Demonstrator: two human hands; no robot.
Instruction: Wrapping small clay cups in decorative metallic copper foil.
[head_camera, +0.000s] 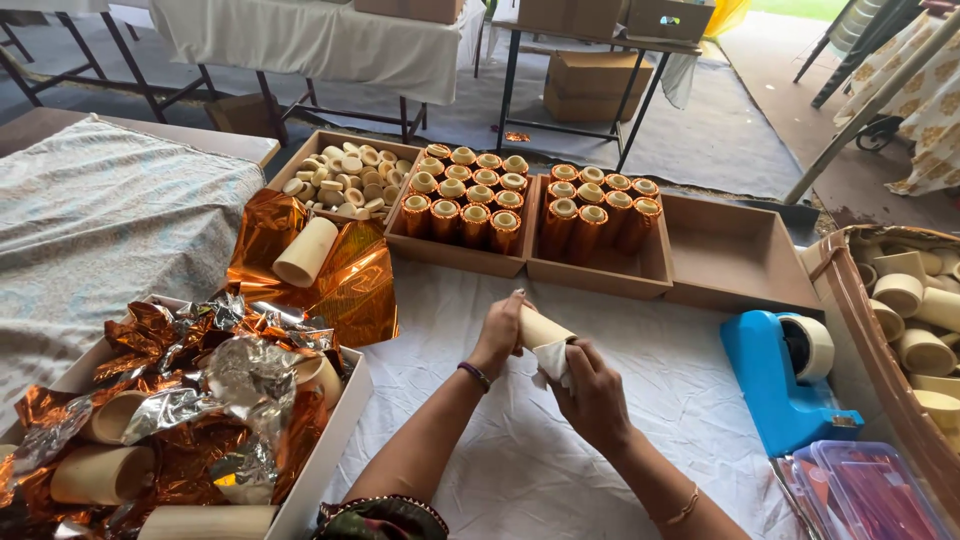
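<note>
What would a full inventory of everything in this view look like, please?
Plain tube: one, cream, held in both hands.
Foil-wrapped tubes: many, copper, two boxes at the back.
Small caps: many, cream, back-left box.
Empty box: one, brown, back right.
Foil sheet: one, copper, under a loose tube.
Foil scraps: heap, copper and silver, white box on the left.
Tape dispenser: one, blue, right.
Basket: one, brown, cream tubes, far right.
Left hand: grips the tube.
Right hand: on its end.

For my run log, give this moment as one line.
left hand: grips cream tube | right hand: pinches white paper at tube end | nearby: blue tape dispenser, trays of foil-wrapped tubes
</note>
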